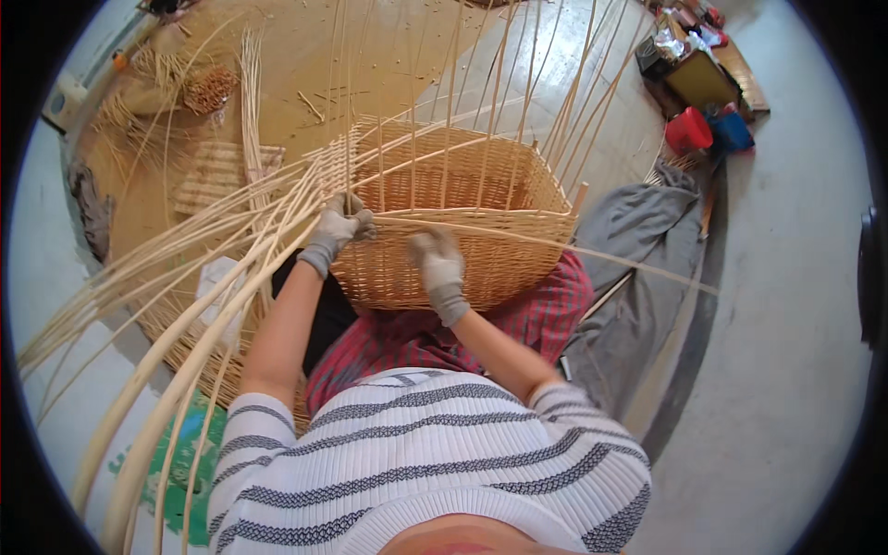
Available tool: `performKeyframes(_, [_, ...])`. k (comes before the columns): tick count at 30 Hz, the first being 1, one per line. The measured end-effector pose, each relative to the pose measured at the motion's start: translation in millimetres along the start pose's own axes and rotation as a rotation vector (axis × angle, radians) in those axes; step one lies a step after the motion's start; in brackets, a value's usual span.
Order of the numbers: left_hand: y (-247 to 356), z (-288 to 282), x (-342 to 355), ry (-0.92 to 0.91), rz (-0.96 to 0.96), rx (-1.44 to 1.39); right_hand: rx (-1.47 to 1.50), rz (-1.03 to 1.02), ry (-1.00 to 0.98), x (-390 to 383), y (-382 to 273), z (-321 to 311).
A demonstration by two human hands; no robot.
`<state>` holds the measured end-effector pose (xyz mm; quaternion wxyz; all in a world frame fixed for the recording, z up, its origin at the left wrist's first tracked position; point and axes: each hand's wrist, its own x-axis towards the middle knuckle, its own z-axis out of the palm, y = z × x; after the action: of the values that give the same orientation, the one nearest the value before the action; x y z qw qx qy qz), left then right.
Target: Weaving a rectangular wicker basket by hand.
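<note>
Here, the wicker basket (513, 259) lies with its long axis left to right; at its near rim's left corner the left fingers (363, 225) are closed on pale rods (294, 220), while the right fingers (428, 242) blur before its near wall's middle, their hold unclear.

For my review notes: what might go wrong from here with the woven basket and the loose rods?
First, the long, pale, slender rods crowd and cross beside the left hand in its light-coloured glove, so they might tangle or snag one another.

Second, the tan, woven wicker basket appears to rest against the red plaid cloth over the person's lap, a soft support, so it could shift or tip if pulled.
</note>
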<state>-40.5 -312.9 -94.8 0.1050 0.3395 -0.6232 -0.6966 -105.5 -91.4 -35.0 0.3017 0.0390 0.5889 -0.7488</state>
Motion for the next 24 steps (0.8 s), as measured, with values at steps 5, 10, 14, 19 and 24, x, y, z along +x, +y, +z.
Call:
performKeyframes(5, [24.9,18.9,-18.9,0.089,-0.167,-0.148,0.192,-0.695,-0.192,70.4,-20.7,-3.7])
performKeyframes(10, [38.8,35.6,-34.8,0.317,-0.059,0.023,-0.952,-1.152,-0.201,164.3,-83.9,139.6])
performKeyframes(14, [32.7,35.7,-28.8,0.406,-0.045,0.351,-0.928,-1.084,-0.043,153.8,-90.1,138.5])
performKeyframes(19, [24.5,24.3,-18.0,0.255,-0.064,0.173,0.074,-0.968,-0.163,71.6,-39.1,1.0])
performKeyframes(24, [35.9,30.5,-25.6,0.257,-0.198,0.189,0.301,-0.478,-0.036,59.4,-17.3,-34.5])
